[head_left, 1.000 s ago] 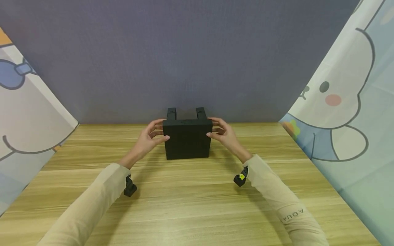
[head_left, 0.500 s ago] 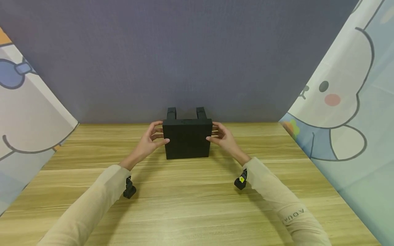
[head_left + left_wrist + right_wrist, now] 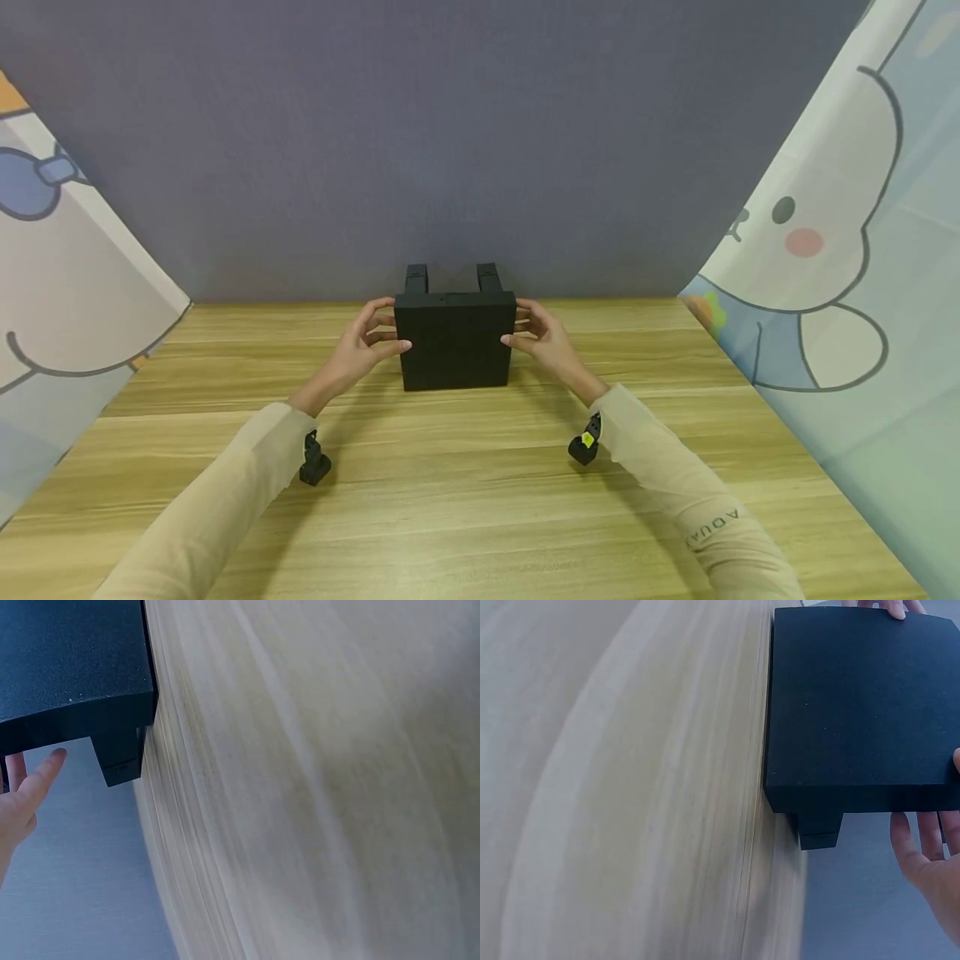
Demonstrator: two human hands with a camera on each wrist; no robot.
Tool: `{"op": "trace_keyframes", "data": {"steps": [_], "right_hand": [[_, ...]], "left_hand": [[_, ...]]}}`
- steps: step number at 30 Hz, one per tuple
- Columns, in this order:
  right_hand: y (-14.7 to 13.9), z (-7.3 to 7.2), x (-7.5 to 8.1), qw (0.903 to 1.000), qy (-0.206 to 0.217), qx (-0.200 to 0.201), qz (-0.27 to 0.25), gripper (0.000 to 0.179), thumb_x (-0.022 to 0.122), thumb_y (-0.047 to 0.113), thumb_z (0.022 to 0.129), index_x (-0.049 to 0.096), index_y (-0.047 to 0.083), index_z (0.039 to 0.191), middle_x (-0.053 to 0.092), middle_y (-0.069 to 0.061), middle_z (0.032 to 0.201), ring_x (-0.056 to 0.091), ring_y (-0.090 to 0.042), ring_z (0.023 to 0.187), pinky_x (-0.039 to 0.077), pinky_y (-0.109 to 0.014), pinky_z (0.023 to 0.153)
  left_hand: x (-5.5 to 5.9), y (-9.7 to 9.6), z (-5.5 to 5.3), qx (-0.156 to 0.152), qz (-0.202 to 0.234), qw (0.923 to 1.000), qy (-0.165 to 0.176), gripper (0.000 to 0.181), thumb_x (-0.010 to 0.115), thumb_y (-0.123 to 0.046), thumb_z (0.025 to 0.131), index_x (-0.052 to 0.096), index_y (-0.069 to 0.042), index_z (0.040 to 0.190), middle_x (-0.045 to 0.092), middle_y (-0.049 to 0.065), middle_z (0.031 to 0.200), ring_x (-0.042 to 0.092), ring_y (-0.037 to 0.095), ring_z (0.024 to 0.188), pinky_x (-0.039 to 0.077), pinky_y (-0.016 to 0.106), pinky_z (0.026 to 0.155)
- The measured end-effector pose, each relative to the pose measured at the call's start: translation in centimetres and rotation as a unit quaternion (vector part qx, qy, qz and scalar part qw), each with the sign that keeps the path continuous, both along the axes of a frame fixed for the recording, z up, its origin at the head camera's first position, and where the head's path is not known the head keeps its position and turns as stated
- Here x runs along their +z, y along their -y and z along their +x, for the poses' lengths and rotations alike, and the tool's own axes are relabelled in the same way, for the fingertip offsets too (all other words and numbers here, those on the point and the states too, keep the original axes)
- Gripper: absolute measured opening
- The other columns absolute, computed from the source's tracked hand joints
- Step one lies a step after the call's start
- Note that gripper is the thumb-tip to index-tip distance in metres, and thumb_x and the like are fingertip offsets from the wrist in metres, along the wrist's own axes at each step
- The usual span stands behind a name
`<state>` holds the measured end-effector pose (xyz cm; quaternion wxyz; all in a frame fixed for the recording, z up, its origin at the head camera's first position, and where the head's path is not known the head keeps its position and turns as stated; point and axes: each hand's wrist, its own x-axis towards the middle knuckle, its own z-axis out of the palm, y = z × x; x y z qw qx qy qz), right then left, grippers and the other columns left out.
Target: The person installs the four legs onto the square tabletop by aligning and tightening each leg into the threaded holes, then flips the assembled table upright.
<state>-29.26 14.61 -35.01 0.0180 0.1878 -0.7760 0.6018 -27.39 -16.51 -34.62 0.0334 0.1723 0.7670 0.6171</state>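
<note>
A flat black box (image 3: pixel 455 348) stands upright near the back of the wooden table, broad face towards me. Two black blocks (image 3: pixel 416 279) jut out behind its top edge; whether they are fixed to it I cannot tell. My left hand (image 3: pixel 358 346) grips the left side, thumb on the front face and fingers along the edge. On the opposite side my right hand (image 3: pixel 552 343) grips it the same way. In the right wrist view, the box (image 3: pixel 862 697) is seen with my right hand's fingers (image 3: pixel 906 847) by its near side. The left wrist view shows one block (image 3: pixel 116 757) behind it.
A grey-blue upright panel (image 3: pixel 450 125) rises along the table's back edge. Printed cartoon sheets (image 3: pixel 832 217) border both sides. Bare wood-grain tabletop (image 3: pixel 450 500) lies in front of the box, between my forearms. A small black wrist device (image 3: pixel 585 446) sits at each cuff.
Both hands have slid slightly down the sides of the box, thumbs now lower on its front face. The box stays in place; the view shifts a little.
</note>
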Motion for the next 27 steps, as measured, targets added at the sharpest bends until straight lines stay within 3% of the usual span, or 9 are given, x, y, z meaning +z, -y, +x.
{"op": "trace_keyframes", "data": {"steps": [7, 15, 20, 27], "right_hand": [[0.1, 0.2, 0.0, 0.9999, 0.005, -0.003, -0.015, 0.06, 0.067, 0.0, 0.08, 0.041, 0.004, 0.135, 0.052, -0.022, 0.12, 0.055, -0.026, 0.102, 0.05, -0.022, 0.078], [-0.2, 0.3, 0.7, 0.9991, -0.012, -0.003, -0.04, 0.059, 0.066, 0.0, 0.081, 0.041, 0.006, 0.134, 0.052, -0.022, 0.116, 0.054, -0.017, 0.093, 0.048, -0.02, 0.078], [-0.3, 0.4, 1.1, 0.9989, -0.009, -0.011, -0.044, 0.059, 0.067, 0.004, 0.082, 0.041, 0.009, 0.134, 0.053, -0.016, 0.114, 0.054, -0.016, 0.093, 0.048, -0.023, 0.079], [-0.2, 0.6, 1.8, 0.998, -0.002, -0.018, -0.061, 0.058, 0.068, 0.005, 0.081, 0.043, 0.013, 0.133, 0.056, -0.004, 0.108, 0.056, -0.014, 0.092, 0.049, -0.024, 0.079]], "left_hand": [[-0.6, 0.2, -0.1, 0.009, -0.001, 1.0, -0.004, 0.067, 0.068, -0.019, 0.083, 0.032, -0.027, 0.139, 0.045, 0.013, 0.125, 0.05, 0.033, 0.114, 0.051, 0.035, 0.084], [0.0, 0.0, 0.4, 0.019, 0.008, 0.9998, -0.004, 0.067, 0.069, -0.024, 0.082, 0.033, -0.03, 0.138, 0.047, 0.007, 0.124, 0.052, 0.024, 0.108, 0.052, 0.029, 0.081], [0.5, -0.2, 0.5, 0.02, 0.017, 0.9996, -0.005, 0.066, 0.068, -0.023, 0.083, 0.034, -0.027, 0.139, 0.048, 0.006, 0.122, 0.053, 0.02, 0.104, 0.053, 0.028, 0.078], [1.2, -0.4, 0.5, 0.025, 0.032, 0.9991, -0.006, 0.063, 0.067, -0.02, 0.084, 0.035, -0.021, 0.138, 0.049, 0.006, 0.117, 0.057, 0.016, 0.097, 0.055, 0.035, 0.075]]}}
